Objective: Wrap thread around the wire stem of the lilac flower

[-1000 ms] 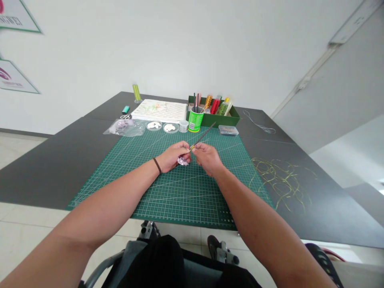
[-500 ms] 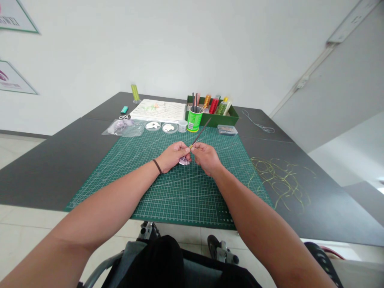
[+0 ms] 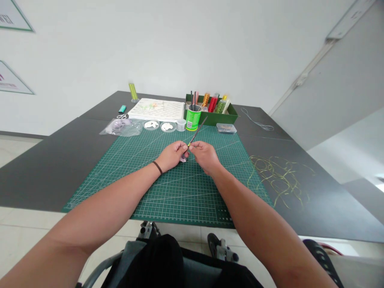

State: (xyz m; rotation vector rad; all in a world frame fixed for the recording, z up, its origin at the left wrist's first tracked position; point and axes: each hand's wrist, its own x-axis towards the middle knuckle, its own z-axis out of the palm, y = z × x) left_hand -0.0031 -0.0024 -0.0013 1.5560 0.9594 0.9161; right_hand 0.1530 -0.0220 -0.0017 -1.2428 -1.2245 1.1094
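Both my hands meet over the middle of a green cutting mat (image 3: pixel 168 188). My left hand (image 3: pixel 172 156), with a dark band on its wrist, is closed around a small pale purple flower-like piece (image 3: pixel 183 159). My right hand (image 3: pixel 205 156) pinches the near end of a thin dark stem (image 3: pixel 198 132) that slants up and away toward the far right. A bit of yellow-green wrapping shows on the stem where the fingertips of the two hands touch.
At the mat's far edge stand a green cup (image 3: pixel 193 117) of sticks, a green tray (image 3: pixel 217 114) of coloured tubes, small dishes (image 3: pixel 151 125), a clear bag (image 3: pixel 121 127), a white board (image 3: pixel 159 109) and a clear box (image 3: pixel 225 128). Loose yellow-green threads (image 3: pixel 279 176) lie right.
My hands and the stem have stayed together with only slight shifts. The purple piece shows less below my left fingers than before. The view has tilted a little.
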